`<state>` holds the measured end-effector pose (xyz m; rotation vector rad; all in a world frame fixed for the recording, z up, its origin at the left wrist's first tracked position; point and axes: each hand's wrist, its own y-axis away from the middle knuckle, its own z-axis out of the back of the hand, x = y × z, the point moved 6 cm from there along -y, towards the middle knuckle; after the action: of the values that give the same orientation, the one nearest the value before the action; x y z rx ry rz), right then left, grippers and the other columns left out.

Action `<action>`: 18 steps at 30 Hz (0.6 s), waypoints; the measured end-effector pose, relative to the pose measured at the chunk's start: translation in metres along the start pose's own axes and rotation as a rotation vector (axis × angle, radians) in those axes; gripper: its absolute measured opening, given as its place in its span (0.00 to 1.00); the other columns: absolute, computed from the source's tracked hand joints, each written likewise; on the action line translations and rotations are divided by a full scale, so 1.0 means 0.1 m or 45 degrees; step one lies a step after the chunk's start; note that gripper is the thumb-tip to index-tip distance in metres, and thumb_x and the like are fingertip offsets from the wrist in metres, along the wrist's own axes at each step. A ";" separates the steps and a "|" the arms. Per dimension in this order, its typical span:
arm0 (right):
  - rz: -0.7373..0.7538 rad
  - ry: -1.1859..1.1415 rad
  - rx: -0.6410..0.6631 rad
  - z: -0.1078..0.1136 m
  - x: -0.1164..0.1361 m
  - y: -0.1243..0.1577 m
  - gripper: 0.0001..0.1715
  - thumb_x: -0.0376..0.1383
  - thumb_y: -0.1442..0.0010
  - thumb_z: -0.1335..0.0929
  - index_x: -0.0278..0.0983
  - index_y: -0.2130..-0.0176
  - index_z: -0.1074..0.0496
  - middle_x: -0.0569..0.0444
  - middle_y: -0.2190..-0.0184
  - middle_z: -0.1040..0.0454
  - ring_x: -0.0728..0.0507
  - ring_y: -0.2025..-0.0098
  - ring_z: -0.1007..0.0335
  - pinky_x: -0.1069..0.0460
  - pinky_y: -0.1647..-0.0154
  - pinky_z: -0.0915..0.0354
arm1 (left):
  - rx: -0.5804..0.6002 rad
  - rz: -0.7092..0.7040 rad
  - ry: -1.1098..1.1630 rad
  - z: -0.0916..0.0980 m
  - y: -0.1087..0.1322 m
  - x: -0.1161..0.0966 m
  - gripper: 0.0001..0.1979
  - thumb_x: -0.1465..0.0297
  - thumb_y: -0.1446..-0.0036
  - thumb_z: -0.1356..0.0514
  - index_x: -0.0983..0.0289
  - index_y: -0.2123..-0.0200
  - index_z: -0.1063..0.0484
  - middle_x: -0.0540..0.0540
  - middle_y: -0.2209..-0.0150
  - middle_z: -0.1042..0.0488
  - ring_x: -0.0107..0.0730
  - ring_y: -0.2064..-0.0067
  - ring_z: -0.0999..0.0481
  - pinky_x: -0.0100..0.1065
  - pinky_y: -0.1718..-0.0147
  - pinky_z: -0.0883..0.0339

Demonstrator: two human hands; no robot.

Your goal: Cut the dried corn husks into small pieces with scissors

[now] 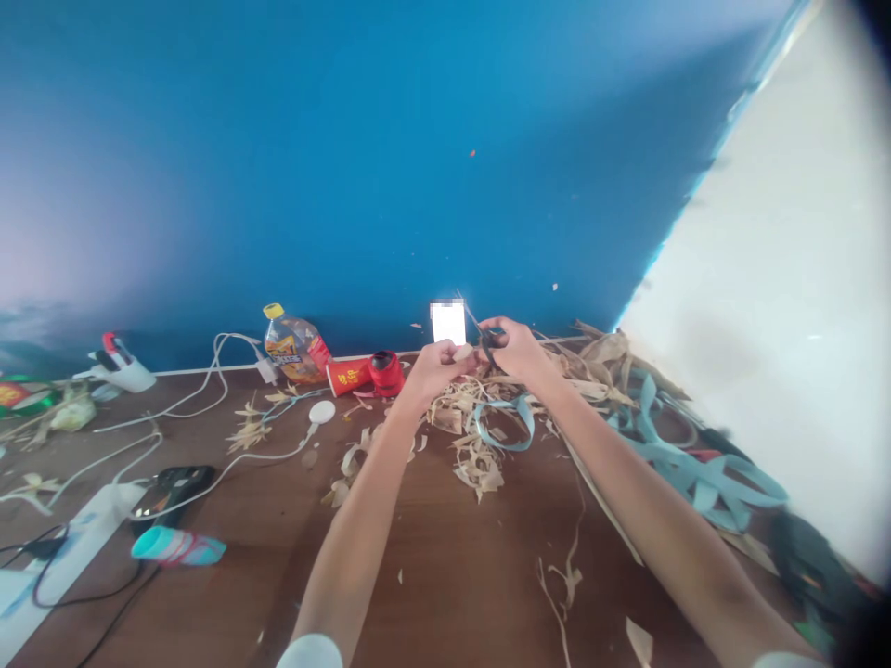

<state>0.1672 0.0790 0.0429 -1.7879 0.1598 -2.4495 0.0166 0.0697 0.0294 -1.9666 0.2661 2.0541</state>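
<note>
Both arms reach to the far side of the brown table. My right hand (519, 353) is closed around scissors (486, 341) with dark handles, their thin blades pointing up and to the left. Close beside it, my left hand (442, 366) pinches a small pale piece (463, 353), seemingly dried husk; its exact shape is hard to make out. Beneath the hands lies a heap of dry husk strips and scraps (452, 404). A loop of light blue ribbon (519, 436) rests on the heap's near side. Just behind the left hand stands a bright white screen (449, 325).
Left of the hands are a red cup (348, 376), a plastic bottle (296, 348), white cables, a black phone-like object (174, 492), a blue roll (179, 546) and a power strip (66, 566). More blue ribbon (716, 478) and husks (605, 357) lie right. A blue wall (418, 167) rises behind.
</note>
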 end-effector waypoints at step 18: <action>0.081 -0.140 0.116 -0.03 0.12 0.06 0.35 0.32 0.56 0.30 0.38 0.47 0.35 0.54 0.69 0.25 0.48 0.73 0.33 0.54 0.73 0.36 | 0.004 0.108 0.138 0.00 0.00 -0.02 0.19 0.61 0.52 0.33 0.68 0.62 0.32 0.57 0.69 0.23 0.27 0.71 0.25 0.30 0.68 0.33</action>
<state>0.1607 0.0710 0.0521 -1.8439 0.0926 -2.2707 0.0166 0.0698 0.0310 -2.1024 0.3811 1.9984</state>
